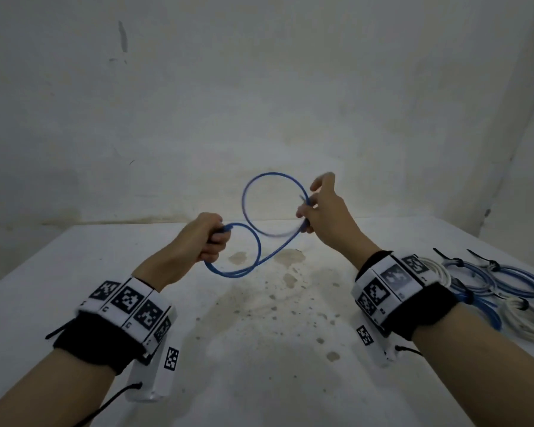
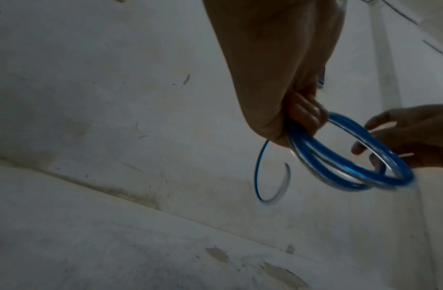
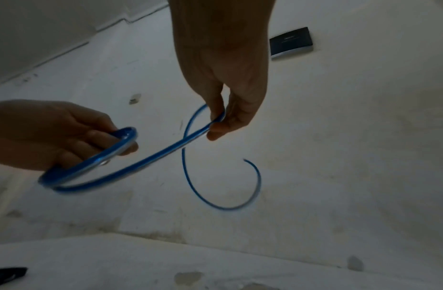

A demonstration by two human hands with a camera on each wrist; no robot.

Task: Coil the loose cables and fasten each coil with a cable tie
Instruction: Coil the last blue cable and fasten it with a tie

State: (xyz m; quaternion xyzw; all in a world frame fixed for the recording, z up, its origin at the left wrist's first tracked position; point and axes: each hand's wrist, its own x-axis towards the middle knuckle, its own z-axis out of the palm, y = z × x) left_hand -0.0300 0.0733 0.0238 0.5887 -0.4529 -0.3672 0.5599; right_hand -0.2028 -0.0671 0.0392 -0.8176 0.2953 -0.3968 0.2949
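- We hold the blue cable in the air above the white table, between both our hands.
- Our left hand is a fist curled round a small coil of the cable; in the left wrist view the coil shows several turns bunched under our fingers.
- Our right hand pinches the cable between thumb and fingers, with the forefinger raised; the right wrist view shows the strand caught at our fingertips.
- From the right hand a wide loop arcs up and round, blurred along its lower edge, and the cable runs down to the left hand's coil.
- In the right wrist view the free end curls in the air below our right hand.
- On the table to our right lie tied coils, blue and white, each with a dark cable tie round it.
- The table carries brownish stains beneath the cable.
- A dark flat box appears in the right wrist view; we cannot tell what it rests on.
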